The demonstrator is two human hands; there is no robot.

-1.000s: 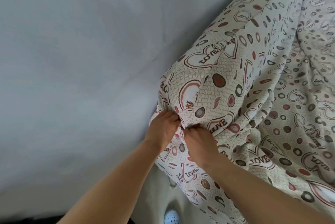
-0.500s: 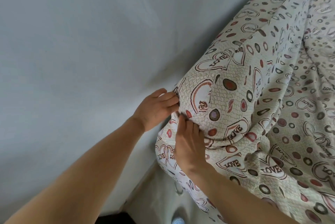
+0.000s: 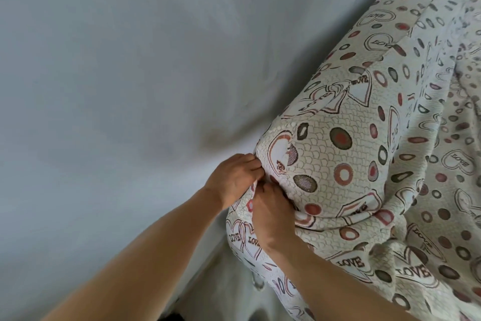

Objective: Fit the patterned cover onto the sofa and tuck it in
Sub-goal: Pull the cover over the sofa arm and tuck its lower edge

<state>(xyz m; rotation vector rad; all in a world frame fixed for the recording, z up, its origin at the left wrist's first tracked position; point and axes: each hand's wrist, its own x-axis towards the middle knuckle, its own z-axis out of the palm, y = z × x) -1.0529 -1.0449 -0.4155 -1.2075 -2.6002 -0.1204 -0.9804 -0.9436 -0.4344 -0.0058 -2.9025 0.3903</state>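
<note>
The patterned cover, cream with red and brown circles and "LOVE" hearts, is stretched tight over the rounded end of the sofa's back and lies in loose folds over the seat at right. My left hand grips the cover's edge at the corner beside the wall, fingers curled into the cloth. Just below it, my right hand pinches a fold of the same cover, its fingertips buried in the fabric. The sofa itself is hidden under the cover.
A plain grey-blue wall fills the left side and runs close behind the sofa's back. A narrow strip of pale floor shows between wall and sofa at the bottom.
Both hands have moved up along the sofa's corner and the cover is now pulled tighter over the rounded end. The view has shifted closer.
</note>
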